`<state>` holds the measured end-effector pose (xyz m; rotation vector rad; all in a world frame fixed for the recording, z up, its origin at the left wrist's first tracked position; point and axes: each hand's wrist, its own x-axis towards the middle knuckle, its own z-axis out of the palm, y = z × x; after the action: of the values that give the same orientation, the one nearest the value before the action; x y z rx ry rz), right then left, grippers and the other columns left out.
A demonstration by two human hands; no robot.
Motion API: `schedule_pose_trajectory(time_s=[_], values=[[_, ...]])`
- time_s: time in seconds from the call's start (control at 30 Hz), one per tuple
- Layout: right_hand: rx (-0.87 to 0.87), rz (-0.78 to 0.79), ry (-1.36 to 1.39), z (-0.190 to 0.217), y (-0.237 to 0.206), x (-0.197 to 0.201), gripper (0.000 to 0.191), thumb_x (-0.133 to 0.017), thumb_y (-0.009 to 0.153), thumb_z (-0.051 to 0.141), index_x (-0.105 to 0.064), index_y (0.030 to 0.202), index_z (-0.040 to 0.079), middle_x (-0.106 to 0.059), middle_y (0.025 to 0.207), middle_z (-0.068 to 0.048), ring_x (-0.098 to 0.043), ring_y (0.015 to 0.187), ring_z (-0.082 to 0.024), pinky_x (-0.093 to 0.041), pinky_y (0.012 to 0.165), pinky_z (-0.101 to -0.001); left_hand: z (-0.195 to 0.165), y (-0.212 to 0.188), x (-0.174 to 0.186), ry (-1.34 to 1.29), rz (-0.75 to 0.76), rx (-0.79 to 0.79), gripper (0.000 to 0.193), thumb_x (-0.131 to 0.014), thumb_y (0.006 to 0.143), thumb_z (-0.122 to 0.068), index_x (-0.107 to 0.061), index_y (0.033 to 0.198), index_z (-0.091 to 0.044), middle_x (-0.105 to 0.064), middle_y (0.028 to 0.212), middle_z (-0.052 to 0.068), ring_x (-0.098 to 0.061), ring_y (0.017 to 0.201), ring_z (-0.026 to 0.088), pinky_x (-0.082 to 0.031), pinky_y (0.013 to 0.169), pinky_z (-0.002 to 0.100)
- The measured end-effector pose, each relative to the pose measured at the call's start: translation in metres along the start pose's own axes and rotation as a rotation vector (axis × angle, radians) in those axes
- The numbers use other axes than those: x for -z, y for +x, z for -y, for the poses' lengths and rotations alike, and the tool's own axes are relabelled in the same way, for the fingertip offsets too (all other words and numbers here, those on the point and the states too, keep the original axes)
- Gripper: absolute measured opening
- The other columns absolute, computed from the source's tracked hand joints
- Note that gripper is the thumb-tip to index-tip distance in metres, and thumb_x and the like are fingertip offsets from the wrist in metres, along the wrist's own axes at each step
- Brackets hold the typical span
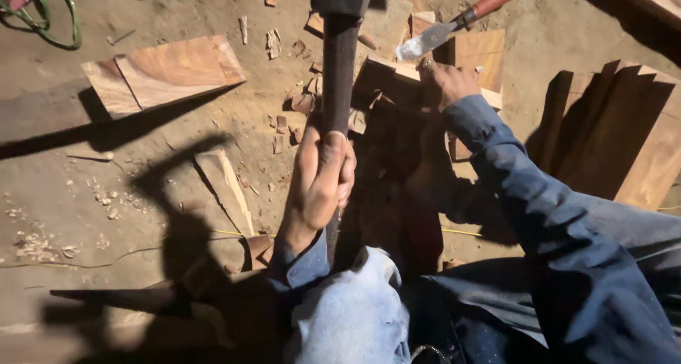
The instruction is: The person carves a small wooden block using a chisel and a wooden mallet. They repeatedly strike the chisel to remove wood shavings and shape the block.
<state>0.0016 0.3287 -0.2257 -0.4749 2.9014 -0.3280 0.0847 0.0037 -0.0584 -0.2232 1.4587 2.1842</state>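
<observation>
At the far left, a green loop of strap [53,16] lies on the dirt floor [128,123]. Right of it a flat wooden board [167,72] rests on the ground, lit warm, with pale wood chips [42,243] scattered below it and a slim wedge-shaped offcut [227,186] lying near the middle. The long shadow of a person and a tool falls across the lower left.

In the centre, the left hand [320,183] is wrapped tight around the dark handle of a hammer [339,73], which stands nearly upright in the view; its heavy head reaches the top edge of the frame. A blue cuff shows at that wrist, above a knee in pale denim [355,314].

Just right of the handle sits the wooden workpiece [386,69], a block with a pale edge, surrounded by small reddish chips [291,123]. The right hand [447,80], in a dark blue sleeve, rests on the block, its fingers curled over the far edge; whether it grips anything else I cannot tell. A chisel [454,22] with a red handle and a wide bright blade lies just beyond that hand, its blade pointing toward the block.

At the far right, several dark wooden planks [624,137] lie stacked side by side.
</observation>
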Motion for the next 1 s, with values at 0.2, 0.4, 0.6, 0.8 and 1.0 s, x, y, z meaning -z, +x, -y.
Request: schedule_pose_trajectory(time_s=[0.2,0.4,0.6,0.8,1.0], values=[[-0.036,0.034,0.040,-0.001,0.003,-0.004,0.103,-0.091,0.068,0.040,-0.044,0.156,0.015,-0.063,0.138,-0.016,-0.059,0.110,-0.043,-0.047,0.092,-0.0585,0.029,0.016,-0.019,0.127,-0.086,0.292,0.018,-0.043,0.109,-0.035,-0.045,0.114,-0.018,-0.043,0.062,0.000,-0.040,0.042,0.007,-0.032,0.033,0.026],[-0.040,0.040,-0.072,-0.010,0.009,-0.015,0.113,-0.092,0.062,0.058,-0.042,0.153,0.013,-0.062,0.121,-0.022,-0.060,0.106,-0.044,-0.046,0.088,-0.0608,0.038,0.018,-0.020,0.107,-0.092,0.221,0.022,-0.046,0.108,-0.032,-0.045,0.123,-0.016,-0.044,0.066,-0.001,-0.040,0.041,0.008,-0.033,0.034,0.025],[-0.030,0.026,-0.061,-0.019,0.000,-0.024,0.104,-0.093,0.064,0.051,-0.047,0.151,0.016,-0.063,0.127,-0.017,-0.060,0.106,-0.043,-0.048,0.090,-0.0568,0.000,0.000,-0.004,0.085,-0.006,0.014,0.032,-0.046,0.115,-0.035,-0.040,0.106,-0.004,-0.048,0.074,-0.001,-0.044,0.051,0.007,-0.035,0.042,0.024],[-0.002,0.001,-0.009,-0.020,0.005,-0.023,0.106,-0.092,0.067,0.048,-0.047,0.155,0.011,-0.063,0.124,-0.020,-0.060,0.100,-0.045,-0.049,0.085,-0.0563,0.022,0.023,-0.032,0.256,-0.211,0.378,0.041,-0.050,0.101,-0.038,-0.047,0.133,-0.011,-0.045,0.057,0.001,-0.042,0.040,0.011,-0.032,0.034,0.028],[-0.006,-0.005,0.064,-0.016,0.000,-0.020,0.101,-0.089,0.069,0.044,-0.046,0.155,0.014,-0.064,0.126,-0.017,-0.062,0.104,-0.042,-0.049,0.086,-0.0550,0.004,0.014,-0.026,0.275,-0.088,0.123,0.042,-0.050,0.105,-0.040,-0.052,0.126,-0.004,-0.048,0.062,0.000,-0.045,0.049,0.011,-0.037,0.041,0.029]])
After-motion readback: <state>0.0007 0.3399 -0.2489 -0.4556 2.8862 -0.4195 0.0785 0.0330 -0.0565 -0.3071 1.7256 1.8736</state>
